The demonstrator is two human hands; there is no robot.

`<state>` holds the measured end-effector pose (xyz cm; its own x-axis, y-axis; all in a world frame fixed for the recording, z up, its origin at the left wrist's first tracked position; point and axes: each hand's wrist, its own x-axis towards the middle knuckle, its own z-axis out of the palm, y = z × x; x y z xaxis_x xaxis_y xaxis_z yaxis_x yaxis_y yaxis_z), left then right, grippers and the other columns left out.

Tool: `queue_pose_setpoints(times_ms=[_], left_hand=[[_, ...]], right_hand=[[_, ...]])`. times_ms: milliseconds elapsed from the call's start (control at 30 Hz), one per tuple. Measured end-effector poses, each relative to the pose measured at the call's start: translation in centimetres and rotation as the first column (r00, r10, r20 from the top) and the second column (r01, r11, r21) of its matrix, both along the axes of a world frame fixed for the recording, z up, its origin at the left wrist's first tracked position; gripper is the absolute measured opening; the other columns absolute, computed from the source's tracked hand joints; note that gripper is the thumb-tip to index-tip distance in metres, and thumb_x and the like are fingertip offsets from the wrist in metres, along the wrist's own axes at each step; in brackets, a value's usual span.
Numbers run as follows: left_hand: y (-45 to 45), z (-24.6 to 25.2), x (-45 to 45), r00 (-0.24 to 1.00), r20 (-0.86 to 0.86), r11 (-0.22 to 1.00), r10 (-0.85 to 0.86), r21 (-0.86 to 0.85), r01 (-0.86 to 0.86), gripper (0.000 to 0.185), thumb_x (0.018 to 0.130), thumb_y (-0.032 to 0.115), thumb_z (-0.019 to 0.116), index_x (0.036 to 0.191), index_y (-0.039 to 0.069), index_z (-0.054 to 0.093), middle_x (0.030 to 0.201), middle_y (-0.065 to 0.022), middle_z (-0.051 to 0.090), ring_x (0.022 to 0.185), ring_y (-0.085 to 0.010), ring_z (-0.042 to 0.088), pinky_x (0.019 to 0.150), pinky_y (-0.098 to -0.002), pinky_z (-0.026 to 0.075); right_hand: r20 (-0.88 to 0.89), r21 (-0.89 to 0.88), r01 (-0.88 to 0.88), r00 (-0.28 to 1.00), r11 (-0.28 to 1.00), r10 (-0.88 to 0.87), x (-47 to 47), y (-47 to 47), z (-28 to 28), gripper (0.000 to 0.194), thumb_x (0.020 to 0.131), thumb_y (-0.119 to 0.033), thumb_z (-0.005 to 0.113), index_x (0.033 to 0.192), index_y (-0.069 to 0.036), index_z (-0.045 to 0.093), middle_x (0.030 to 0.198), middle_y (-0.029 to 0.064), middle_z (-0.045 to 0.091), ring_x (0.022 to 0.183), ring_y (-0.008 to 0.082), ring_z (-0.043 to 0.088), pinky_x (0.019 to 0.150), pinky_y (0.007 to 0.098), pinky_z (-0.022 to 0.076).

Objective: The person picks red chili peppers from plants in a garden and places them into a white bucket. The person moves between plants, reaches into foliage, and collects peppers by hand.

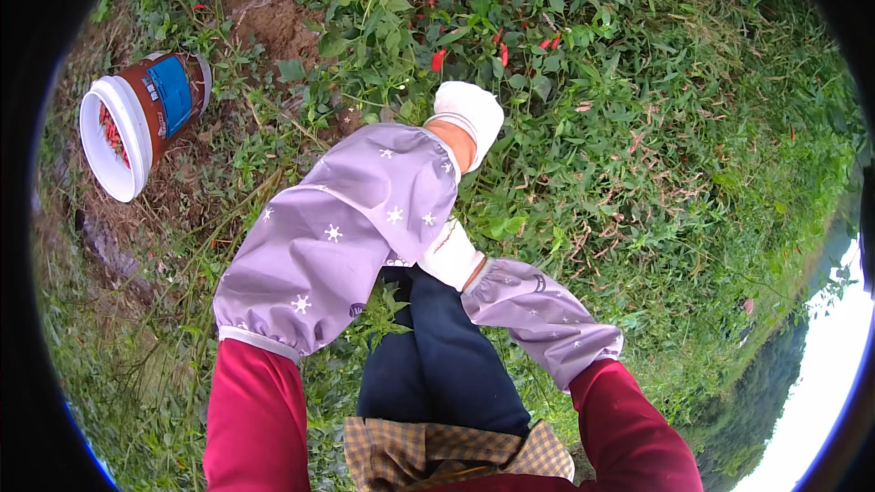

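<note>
My left hand [473, 108], in a white knit glove, reaches in among green pepper plants. Its fingers are turned away from view, so any grip is hidden. Just beyond it hang ripe red chili peppers [438, 59], with another red pepper [504, 54] slightly to the right. My right hand [450, 256], also gloved in white, is close to my knees under the left forearm. The left purple sleeve cover [342, 219] hides part of it, and its fingers cannot be made out.
At the left a brown plastic bucket [140, 116] with a white rim lies tilted, red peppers inside it. Bare soil [273, 17] shows at the upper left. Dense weeds [636, 150] with pinkish flower spikes cover the right. Leafy stems [379, 311] rise against my dark trousers [444, 355].
</note>
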<state>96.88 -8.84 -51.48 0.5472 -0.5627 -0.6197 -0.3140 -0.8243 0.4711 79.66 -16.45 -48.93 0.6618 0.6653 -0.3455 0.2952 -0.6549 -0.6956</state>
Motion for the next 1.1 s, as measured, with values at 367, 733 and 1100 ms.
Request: queue_pose_setpoints(times_ms=[367,733,1100], left_hand=[[1.5,-3.8,-3.5,0.967,0.216,0.990,0.138,0.005,-0.142,0.023,0.081,0.026,0.061,0.095,0.007,0.058,0.081,-0.0107,0.061,0.073,-0.0277,0.064,0.058,-0.0388,0.049],[6.1,-5.9,-3.6,0.909,-0.235,0.920,0.345,-0.106,-0.376,0.031,0.079,0.038,0.059,0.089,0.010,0.068,0.090,-0.0137,0.066,0.087,-0.0318,0.063,0.075,-0.0413,0.050],[6.5,-6.5,-8.7,0.802,-0.410,0.739,0.435,-0.346,-0.578,0.031,0.076,0.035,0.064,0.085,0.005,0.065,0.079,-0.0178,0.064,0.078,-0.0348,0.062,0.071,-0.0404,0.049]], right_hand=[[0.076,0.058,-0.022,0.997,0.998,0.018,-0.1,-0.2,-1.0,0.013,0.073,-0.011,0.051,0.084,-0.009,0.058,0.073,0.0055,0.054,0.073,0.0248,0.058,0.072,0.0380,0.0463],[0.050,0.121,0.078,0.995,0.990,-0.085,2.8,-0.2,0.5,0.030,0.071,-0.006,0.050,0.101,-0.002,0.056,0.091,0.0096,0.055,0.090,0.0287,0.053,0.087,0.0410,0.0425],[-0.765,0.004,0.454,0.575,0.891,-0.290,11.6,-5.6,-8.1,0.032,0.085,-0.011,0.057,0.115,0.000,0.055,0.098,0.0163,0.064,0.093,0.0241,0.063,0.082,0.0313,0.0473]])
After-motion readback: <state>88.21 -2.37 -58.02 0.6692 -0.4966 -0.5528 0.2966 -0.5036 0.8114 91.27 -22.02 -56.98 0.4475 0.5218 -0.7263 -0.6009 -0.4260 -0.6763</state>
